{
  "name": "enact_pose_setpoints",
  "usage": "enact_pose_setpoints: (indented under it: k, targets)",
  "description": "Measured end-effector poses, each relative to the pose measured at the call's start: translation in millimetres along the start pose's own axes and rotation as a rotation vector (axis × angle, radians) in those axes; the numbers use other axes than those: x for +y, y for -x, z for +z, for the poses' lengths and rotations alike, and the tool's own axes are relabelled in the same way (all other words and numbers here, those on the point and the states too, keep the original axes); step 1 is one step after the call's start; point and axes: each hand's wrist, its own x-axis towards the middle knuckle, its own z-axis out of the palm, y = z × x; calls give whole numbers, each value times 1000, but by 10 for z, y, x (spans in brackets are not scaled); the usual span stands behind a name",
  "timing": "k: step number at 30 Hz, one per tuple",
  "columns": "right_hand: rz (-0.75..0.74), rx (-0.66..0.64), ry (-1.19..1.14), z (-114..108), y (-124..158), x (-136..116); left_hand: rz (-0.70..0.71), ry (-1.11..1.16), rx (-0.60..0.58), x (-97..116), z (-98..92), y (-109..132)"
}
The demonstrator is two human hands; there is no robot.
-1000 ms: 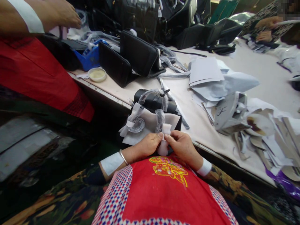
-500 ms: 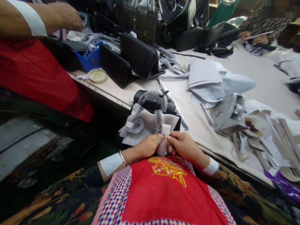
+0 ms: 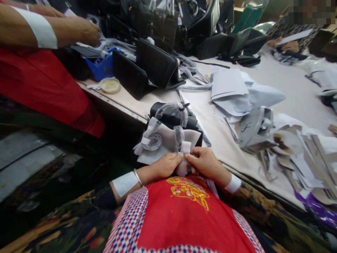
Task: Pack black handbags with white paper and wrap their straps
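My left hand (image 3: 168, 164) and my right hand (image 3: 206, 163) meet low over the front of a black handbag (image 3: 172, 115) at the table edge. Both are closed, thumbs and fingertips pinching a foam-wrapped strap (image 3: 181, 169) between them. A white foam piece (image 3: 186, 146) sticks up just above my thumbs. Clear plastic film (image 3: 179, 135) runs upward from there along the strap. Behind my hands a white foam sheet (image 3: 167, 140) covers the bag's front. To its left hangs a coil of plastic-wrapped strap (image 3: 153, 142). My fingers hide the lower part of the held strap.
Black bag parts (image 3: 158, 65) stand beyond, near a blue tray (image 3: 101, 66) and a round dish (image 3: 110, 85). On the right lie white sheets (image 3: 229, 82), a tape dispenser (image 3: 255, 130) and paper scraps (image 3: 310, 158). A co-worker's hand (image 3: 88, 32) reaches in from the left.
My right hand has shifted slightly inward and its fingers have curled in; my left stays put. At left, the co-worker's arm has moved a little right and down, and another hand shows behind it.
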Motion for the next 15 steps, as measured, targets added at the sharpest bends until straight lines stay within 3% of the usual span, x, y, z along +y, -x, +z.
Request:
enact_pose_setpoints:
  k: [7, 15]
  targets:
    - [-80, 106, 42, 52, -8, 8, -15, 19, 50, -39, 33, -9]
    - [59, -73, -70, -56, 43, -104, -77, 125, 42, -71, 91, -15]
